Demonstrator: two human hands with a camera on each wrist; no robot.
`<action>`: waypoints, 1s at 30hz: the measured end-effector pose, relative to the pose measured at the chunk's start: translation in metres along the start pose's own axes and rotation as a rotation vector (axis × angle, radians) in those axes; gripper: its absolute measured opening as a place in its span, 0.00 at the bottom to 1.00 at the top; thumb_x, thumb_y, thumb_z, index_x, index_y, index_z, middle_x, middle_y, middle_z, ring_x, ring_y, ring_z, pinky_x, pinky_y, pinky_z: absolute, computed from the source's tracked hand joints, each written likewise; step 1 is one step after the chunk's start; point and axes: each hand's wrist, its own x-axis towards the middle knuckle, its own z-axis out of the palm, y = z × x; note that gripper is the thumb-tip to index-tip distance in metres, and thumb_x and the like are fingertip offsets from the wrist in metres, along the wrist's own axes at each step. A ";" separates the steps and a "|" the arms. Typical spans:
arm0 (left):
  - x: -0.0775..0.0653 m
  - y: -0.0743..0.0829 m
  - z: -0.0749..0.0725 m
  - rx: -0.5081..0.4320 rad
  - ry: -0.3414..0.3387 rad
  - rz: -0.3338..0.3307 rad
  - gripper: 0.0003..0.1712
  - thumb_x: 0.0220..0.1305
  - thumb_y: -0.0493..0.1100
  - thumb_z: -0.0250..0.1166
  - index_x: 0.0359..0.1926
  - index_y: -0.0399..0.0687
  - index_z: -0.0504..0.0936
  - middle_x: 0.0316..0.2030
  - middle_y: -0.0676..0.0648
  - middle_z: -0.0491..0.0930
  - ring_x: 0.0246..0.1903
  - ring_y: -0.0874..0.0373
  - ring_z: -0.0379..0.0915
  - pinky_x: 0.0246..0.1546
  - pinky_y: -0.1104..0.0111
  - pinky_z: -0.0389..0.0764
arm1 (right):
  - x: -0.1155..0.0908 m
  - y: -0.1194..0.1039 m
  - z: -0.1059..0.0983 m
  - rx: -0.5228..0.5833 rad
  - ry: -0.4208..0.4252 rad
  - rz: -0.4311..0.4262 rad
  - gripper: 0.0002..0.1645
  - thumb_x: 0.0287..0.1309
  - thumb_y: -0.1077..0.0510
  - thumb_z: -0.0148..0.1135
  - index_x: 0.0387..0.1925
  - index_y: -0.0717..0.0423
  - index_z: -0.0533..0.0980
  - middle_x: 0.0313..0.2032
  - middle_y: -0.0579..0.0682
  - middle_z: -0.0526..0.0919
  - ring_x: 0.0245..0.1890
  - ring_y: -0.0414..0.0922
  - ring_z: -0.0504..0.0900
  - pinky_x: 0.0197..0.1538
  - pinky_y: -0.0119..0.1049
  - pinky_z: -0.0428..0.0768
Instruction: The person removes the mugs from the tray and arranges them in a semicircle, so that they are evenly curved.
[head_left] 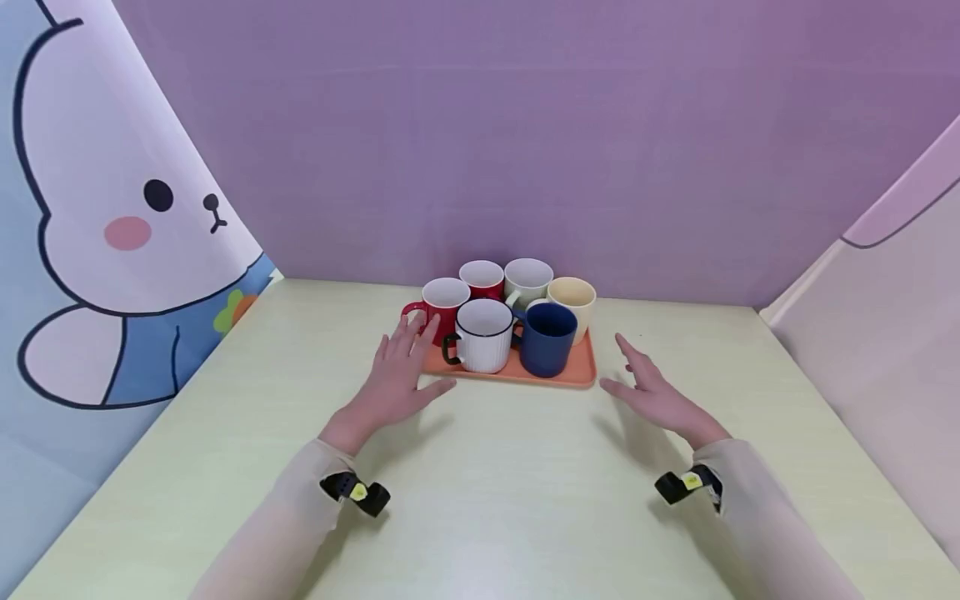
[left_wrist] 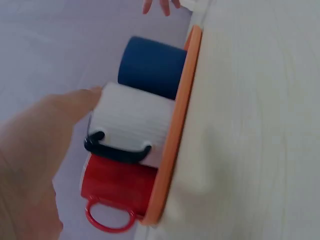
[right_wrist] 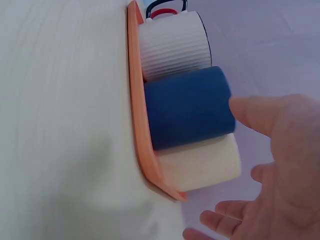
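Observation:
On an orange tray [head_left: 517,372] stand several mugs in two close groups. At its front are a white ribbed mug [head_left: 483,337] with a black rim and handle and a navy blue mug [head_left: 548,340]. A red mug [head_left: 446,302] is at the left, another red mug [head_left: 482,278] and a pale green mug [head_left: 528,280] at the back, a cream mug [head_left: 576,302] at the right. My left hand [head_left: 393,379] hovers with spread fingers by the tray's left front. My right hand [head_left: 660,396] is held off the tray's right side, fingers extended. Neither hand holds anything.
The tray sits near the back of a pale wooden table [head_left: 495,500], close to a purple backdrop [head_left: 525,142]. A panel with a cartoon animal [head_left: 112,250] stands at the left, a pale panel [head_left: 877,333] at the right. Each wrist wears a small black camera [head_left: 356,492].

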 end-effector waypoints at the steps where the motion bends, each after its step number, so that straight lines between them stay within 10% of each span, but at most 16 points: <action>1: 0.001 -0.003 0.001 -0.025 0.018 0.007 0.54 0.64 0.56 0.66 0.78 0.40 0.45 0.75 0.31 0.46 0.74 0.32 0.36 0.67 0.32 0.45 | 0.002 0.001 0.001 0.039 -0.003 0.018 0.52 0.73 0.45 0.53 0.79 0.51 0.32 0.74 0.69 0.40 0.71 0.71 0.47 0.66 0.72 0.52; 8: 0.009 -0.025 0.003 -0.258 0.078 -0.040 0.52 0.66 0.45 0.66 0.77 0.33 0.42 0.74 0.30 0.45 0.72 0.33 0.40 0.66 0.34 0.54 | 0.018 0.008 0.012 0.318 -0.010 0.139 0.49 0.75 0.53 0.49 0.78 0.55 0.28 0.73 0.71 0.42 0.68 0.68 0.57 0.68 0.63 0.60; 18: 0.032 -0.053 0.002 -0.597 0.089 -0.345 0.54 0.69 0.47 0.63 0.78 0.39 0.35 0.74 0.32 0.41 0.73 0.35 0.41 0.70 0.43 0.53 | 0.036 0.019 0.025 0.712 0.064 0.176 0.46 0.71 0.66 0.45 0.75 0.66 0.28 0.71 0.73 0.42 0.63 0.55 0.66 0.64 0.36 0.71; 30: 0.064 -0.076 0.010 -1.030 0.180 -0.547 0.34 0.77 0.46 0.53 0.75 0.35 0.56 0.71 0.34 0.61 0.70 0.43 0.57 0.71 0.54 0.58 | 0.039 0.031 0.032 0.448 0.092 0.060 0.48 0.58 0.61 0.69 0.71 0.75 0.54 0.60 0.71 0.69 0.59 0.58 0.72 0.55 0.34 0.74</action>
